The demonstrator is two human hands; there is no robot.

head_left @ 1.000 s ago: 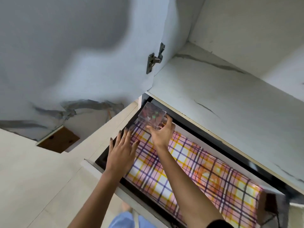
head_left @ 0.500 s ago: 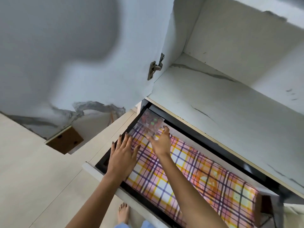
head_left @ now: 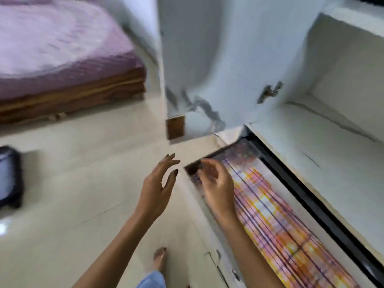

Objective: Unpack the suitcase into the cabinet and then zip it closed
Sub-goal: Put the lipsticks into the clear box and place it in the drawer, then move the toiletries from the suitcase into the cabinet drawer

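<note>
Leaving the drawer [head_left: 276, 221] open, we should head for the suitcase [head_left: 8, 177] left of it. Both grips are empty: left hand [head_left: 160, 183] spread, right hand [head_left: 218, 183] loosely curled.

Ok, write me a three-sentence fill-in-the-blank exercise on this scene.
1. The clear box lies inside the open ____.
2. The left hand, fingers spread, hovers over the ____.
3. The dark suitcase sits at the picture's ____ edge.
Missing words: drawer; floor; left.
</note>
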